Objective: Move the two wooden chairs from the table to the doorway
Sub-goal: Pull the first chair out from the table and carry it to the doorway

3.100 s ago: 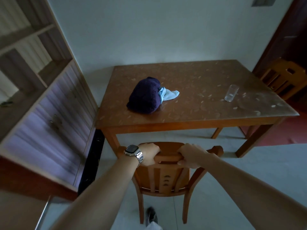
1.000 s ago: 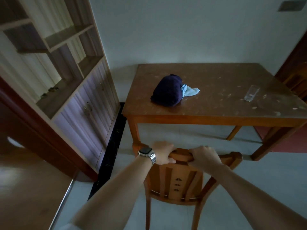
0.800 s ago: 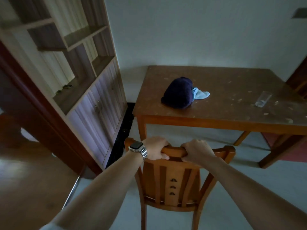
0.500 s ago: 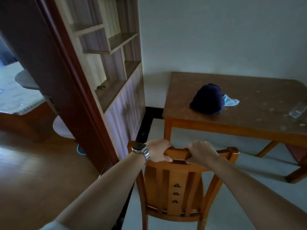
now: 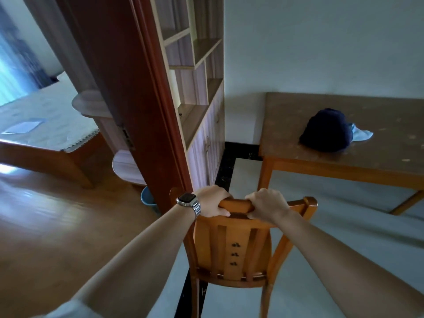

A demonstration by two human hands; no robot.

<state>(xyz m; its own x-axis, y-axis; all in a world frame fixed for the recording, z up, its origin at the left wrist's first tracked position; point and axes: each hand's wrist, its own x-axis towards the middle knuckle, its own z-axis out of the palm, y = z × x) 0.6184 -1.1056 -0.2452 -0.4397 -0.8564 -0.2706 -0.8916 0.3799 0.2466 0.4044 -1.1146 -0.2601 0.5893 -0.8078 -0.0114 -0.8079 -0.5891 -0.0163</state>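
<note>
Brown speckled wooden table (image 5: 298, 125) with orange legs: a dark navy folded cloth bundle (image 5: 327, 130) is laid near its front edge, a pale blue cloth (image 5: 361, 134) touching its right side. Pale tiled floor (image 5: 344, 226): an orange slatted wooden chair (image 5: 231, 251) is stood near the table's front left corner.
</note>
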